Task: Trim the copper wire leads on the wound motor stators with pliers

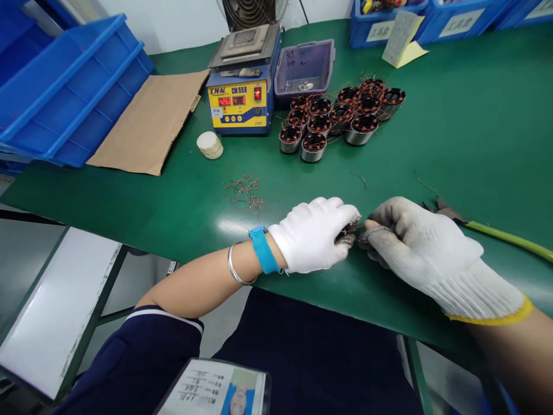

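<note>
My left hand (317, 235), in a white glove, is closed around a small dark piece with copper wire, most likely a motor stator (344, 233); the fingers cover most of it. My right hand (410, 245), in a grey-stained white glove, is pinched closed just right of it. Whatever lies between those fingertips is too small to make out. Beyond both hands, several copper-wound motor stators (314, 147) in metal rings stand grouped, with loose wire ends sticking out. Cutting pliers (451, 212) with green handles lie beside my right hand.
Copper wire clippings (246, 193) lie left of centre. Behind them are a white round block (209, 144), a blue-and-yellow heater unit (242, 106) and a purple bin (305, 63). Cardboard (151, 121) and a large blue crate (78, 86) occupy the left; blue bins (389, 29) line the back right.
</note>
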The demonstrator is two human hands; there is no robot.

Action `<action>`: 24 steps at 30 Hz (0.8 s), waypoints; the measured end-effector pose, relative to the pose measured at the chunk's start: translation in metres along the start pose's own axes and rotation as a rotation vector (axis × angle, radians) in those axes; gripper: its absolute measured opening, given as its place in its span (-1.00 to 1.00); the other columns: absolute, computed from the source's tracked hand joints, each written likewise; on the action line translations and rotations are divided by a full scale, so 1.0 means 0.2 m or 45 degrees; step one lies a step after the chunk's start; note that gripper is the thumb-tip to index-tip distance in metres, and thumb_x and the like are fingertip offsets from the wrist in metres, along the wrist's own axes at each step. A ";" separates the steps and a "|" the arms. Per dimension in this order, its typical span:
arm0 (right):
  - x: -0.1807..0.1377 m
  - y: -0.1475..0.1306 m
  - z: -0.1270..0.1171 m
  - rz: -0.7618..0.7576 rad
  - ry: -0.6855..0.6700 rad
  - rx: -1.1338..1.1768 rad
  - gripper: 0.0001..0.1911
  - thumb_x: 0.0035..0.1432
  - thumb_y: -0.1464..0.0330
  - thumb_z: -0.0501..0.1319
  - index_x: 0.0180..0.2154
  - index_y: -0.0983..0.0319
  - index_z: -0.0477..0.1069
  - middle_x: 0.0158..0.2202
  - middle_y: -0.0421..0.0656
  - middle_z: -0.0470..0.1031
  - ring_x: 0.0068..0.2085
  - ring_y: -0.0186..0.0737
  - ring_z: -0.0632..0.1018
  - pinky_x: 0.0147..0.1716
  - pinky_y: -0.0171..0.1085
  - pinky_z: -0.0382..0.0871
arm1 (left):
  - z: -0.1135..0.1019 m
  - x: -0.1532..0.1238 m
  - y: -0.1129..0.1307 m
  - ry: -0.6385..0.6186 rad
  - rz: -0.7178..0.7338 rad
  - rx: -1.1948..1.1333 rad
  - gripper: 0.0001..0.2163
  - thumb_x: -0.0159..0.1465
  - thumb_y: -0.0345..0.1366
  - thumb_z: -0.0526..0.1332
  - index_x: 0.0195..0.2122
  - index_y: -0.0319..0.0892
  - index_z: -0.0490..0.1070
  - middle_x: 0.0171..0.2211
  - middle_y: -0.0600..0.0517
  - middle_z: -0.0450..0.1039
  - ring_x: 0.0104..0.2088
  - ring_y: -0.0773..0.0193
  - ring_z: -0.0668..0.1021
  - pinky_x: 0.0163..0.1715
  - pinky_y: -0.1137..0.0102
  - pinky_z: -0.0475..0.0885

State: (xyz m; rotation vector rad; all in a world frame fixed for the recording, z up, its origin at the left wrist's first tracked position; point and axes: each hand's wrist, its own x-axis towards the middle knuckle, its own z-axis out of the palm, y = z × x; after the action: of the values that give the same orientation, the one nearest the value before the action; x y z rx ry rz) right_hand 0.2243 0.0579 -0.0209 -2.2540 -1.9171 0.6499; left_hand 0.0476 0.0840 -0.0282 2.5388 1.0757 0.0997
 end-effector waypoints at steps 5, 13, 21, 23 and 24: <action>0.01 0.01 0.02 -0.081 -0.065 0.223 -0.86 0.13 0.23 0.14 -0.45 0.09 0.31 -0.60 -0.18 0.56 -0.55 -0.12 0.56 -0.58 -0.20 0.32 | 0.05 -0.01 0.06 0.045 -0.116 0.121 -0.77 0.39 -0.27 0.10 0.00 -0.20 0.41 -0.11 -0.14 0.50 -0.09 -0.01 0.53 -0.23 0.21 0.42; 0.02 0.03 0.03 -0.011 -0.343 0.620 -0.91 0.14 0.32 0.13 -0.43 0.09 0.27 -0.70 -0.24 0.44 -0.72 -0.25 0.42 -0.75 -0.31 0.29 | 0.06 -0.01 0.00 0.013 0.086 0.183 -0.74 0.43 -0.21 0.05 -0.01 -0.18 0.43 -0.09 -0.14 0.51 -0.05 -0.01 0.52 -0.19 0.19 0.43; -0.05 0.07 0.04 -0.043 -0.485 0.621 -0.87 0.10 0.24 0.13 -0.45 0.12 0.32 -0.70 -0.25 0.42 -0.71 -0.29 0.41 -0.75 -0.35 0.28 | 0.06 -0.01 -0.02 0.104 -0.050 -0.282 -0.81 0.39 -0.27 0.11 -0.12 -0.13 0.51 -0.06 -0.01 0.60 -0.03 0.12 0.58 0.02 0.22 0.48; -0.09 0.06 0.05 -0.123 -0.547 0.649 -0.85 0.09 0.22 0.15 -0.46 0.13 0.32 -0.66 -0.24 0.45 -0.70 -0.31 0.42 -0.74 -0.35 0.30 | 0.05 0.01 0.00 0.124 -0.178 -0.365 -0.83 0.37 -0.26 0.13 -0.23 -0.12 0.52 -0.13 0.01 0.60 -0.07 0.14 0.59 -0.01 0.24 0.49; -0.10 0.06 0.05 -0.174 -0.601 0.674 -0.83 0.10 0.21 0.16 -0.46 0.13 0.33 -0.65 -0.24 0.45 -0.69 -0.31 0.42 -0.73 -0.36 0.30 | 0.05 0.02 0.00 0.125 -0.233 -0.377 -0.83 0.36 -0.25 0.14 -0.28 -0.12 0.52 -0.17 0.00 0.60 -0.09 0.14 0.59 -0.03 0.24 0.50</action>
State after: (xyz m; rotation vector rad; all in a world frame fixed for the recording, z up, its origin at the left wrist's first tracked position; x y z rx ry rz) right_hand 0.2288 0.0338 -0.0286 -1.7270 -1.7543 1.5607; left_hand 0.0534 0.0834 -0.0372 2.1823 1.2257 0.3128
